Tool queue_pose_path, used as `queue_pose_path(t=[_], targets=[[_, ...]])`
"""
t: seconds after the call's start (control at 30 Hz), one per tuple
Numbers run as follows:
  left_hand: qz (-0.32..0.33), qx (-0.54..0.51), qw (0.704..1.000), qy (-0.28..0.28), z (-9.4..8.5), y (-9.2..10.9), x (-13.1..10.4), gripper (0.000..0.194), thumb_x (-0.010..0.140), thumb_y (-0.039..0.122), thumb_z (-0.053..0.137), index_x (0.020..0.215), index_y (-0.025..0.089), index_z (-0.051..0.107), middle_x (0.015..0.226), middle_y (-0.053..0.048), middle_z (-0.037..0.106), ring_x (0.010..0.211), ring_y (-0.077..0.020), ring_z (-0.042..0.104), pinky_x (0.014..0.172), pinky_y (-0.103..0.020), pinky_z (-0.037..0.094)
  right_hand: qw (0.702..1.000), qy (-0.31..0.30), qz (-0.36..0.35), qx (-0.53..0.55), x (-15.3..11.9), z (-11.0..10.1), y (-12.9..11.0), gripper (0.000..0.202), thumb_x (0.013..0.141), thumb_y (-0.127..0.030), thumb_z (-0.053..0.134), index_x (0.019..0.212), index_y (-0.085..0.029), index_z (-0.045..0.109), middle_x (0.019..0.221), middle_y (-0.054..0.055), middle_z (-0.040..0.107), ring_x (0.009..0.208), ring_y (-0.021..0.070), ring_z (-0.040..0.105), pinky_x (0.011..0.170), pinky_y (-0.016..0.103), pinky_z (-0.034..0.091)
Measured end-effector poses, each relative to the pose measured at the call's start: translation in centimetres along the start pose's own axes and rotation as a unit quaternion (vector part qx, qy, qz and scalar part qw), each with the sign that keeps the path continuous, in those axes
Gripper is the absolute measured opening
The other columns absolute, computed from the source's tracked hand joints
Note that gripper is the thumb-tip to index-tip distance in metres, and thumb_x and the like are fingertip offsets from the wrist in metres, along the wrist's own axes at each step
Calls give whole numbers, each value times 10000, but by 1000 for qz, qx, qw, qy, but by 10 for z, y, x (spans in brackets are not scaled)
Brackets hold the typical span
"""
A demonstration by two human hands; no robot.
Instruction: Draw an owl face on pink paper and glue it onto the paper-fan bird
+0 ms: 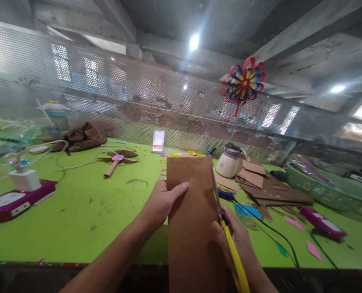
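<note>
A long brown paper strip [188,228] stands upright in the middle, over the front edge of the green table. My left hand [165,199] pinches its left edge, thumb on the near face and the other fingers hidden behind. Yellow-handled scissors [230,244] are in my right hand [232,232], along the strip's right edge. Their blades point up and lie at that edge near the top; how far they are parted is hard to tell.
Purple power strips lie left [43,191] and right [323,224] on the green table [86,219]. A cream jug [228,162], brown paper sheets [275,189] and a green basket [318,185] stand at the right. Dark cables and paper scraps lie beside my right hand.
</note>
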State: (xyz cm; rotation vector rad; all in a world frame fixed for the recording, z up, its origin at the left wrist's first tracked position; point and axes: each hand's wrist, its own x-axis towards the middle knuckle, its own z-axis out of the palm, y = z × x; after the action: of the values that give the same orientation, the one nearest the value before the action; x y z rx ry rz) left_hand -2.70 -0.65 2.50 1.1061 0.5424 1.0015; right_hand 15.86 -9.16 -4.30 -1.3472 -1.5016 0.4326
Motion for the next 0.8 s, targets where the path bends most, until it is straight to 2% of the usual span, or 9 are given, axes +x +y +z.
queue_pose_path(t=[0.13,0.27,0.5,0.8], targets=[[1,-6,1000,-5,-1,-1,0,323,771,304,753,1022,104,716,835,-116,766,694,-240,723,673,-334,584,1000,-8,-12,3,1,0,-2,402,885,-456,567,1184,-187,567,1041,70,712,921,196,674,752,233,543],[2,-13,1000,-4,0,-1,0,346,769,297,757,1054,108,709,855,-118,767,720,-253,729,685,-341,586,1000,20,-20,-12,2,1,-7,401,879,-465,570,1157,-178,586,1006,70,718,874,188,681,713,223,544],[-3,-10,1000,5,-1,0,-1,356,756,293,764,1058,112,709,850,-114,768,717,-255,729,665,-330,584,999,38,-25,-26,0,2,-6,411,863,-473,584,1120,-153,620,805,44,689,857,209,685,654,225,545],[-2,-5,1000,8,0,-1,-2,356,758,303,760,1054,112,710,836,-111,765,672,-226,716,663,-318,578,998,53,-5,-12,-2,6,-3,354,872,-462,578,1046,-161,643,772,34,682,776,192,668,640,227,531]])
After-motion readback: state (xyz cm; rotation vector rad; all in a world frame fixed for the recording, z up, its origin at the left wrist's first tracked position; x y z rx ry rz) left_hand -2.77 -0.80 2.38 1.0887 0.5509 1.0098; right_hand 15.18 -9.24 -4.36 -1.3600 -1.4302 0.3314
